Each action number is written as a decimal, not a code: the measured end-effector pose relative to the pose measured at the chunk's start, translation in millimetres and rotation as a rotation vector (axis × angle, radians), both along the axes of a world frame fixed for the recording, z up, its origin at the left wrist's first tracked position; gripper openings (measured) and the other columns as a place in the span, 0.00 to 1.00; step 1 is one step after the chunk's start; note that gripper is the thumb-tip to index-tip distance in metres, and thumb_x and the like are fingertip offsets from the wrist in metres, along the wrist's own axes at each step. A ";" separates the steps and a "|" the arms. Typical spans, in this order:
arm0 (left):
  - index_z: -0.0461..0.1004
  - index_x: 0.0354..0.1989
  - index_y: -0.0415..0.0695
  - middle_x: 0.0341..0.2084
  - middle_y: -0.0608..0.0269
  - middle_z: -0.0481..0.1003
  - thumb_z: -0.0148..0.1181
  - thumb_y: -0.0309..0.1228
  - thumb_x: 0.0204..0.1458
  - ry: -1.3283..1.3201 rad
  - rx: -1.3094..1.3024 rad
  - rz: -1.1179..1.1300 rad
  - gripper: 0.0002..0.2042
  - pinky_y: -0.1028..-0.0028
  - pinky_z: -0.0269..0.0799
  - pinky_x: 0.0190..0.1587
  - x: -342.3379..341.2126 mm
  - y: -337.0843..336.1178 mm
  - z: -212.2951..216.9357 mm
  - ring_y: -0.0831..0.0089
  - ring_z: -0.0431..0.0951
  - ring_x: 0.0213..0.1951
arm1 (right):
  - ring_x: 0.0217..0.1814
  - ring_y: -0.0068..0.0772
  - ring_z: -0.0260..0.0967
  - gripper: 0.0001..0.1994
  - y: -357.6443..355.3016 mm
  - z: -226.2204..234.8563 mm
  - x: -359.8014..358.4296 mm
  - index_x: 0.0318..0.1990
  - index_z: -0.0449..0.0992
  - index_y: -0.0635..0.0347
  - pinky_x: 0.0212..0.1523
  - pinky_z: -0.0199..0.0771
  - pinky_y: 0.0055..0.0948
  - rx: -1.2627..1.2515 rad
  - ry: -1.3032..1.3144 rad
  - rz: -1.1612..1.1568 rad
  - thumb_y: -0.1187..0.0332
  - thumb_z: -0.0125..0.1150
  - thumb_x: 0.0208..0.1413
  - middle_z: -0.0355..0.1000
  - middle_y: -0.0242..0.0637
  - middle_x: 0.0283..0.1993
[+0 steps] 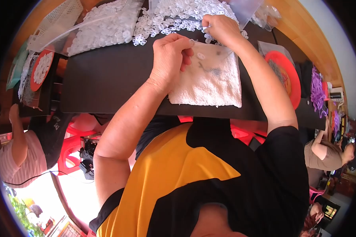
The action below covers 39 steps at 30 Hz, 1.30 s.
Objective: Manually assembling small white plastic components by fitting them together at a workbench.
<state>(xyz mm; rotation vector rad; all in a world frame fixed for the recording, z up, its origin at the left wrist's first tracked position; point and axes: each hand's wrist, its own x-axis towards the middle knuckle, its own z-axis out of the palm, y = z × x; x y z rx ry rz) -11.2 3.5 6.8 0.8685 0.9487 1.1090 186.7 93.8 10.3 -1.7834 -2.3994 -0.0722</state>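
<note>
A heap of small white plastic pieces with oval holes (178, 24) spreads over the far part of the dark table. At its near right edge my right hand (222, 29) is closed in a pinch, with a white bit showing at the fingertips. My left hand (171, 53) is also pinched, over the left edge of a white towel (209, 89); whatever sits between its thumb and finger is too small to make out. On the towel lie a single white plastic piece (201, 56) and a little patch of thin dark bits (215, 71).
Left of the heap lies a clear bag (103, 29) packed with white pieces. A red plate (290, 79) holding grey bits stands at the right, near purple cords (317, 89). Another red plate (42, 71) is at far left. People sit on both sides.
</note>
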 end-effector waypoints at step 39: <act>0.74 0.28 0.37 0.18 0.63 0.74 0.59 0.24 0.50 0.006 0.092 -0.005 0.04 0.81 0.61 0.16 7.4 -7.3 2.5 0.80 0.70 0.16 | 0.33 0.22 0.72 0.07 -92.1 21.6 -17.1 0.40 0.78 0.64 0.36 0.68 0.21 -0.314 1.346 0.082 0.73 0.58 0.55 0.75 0.33 0.32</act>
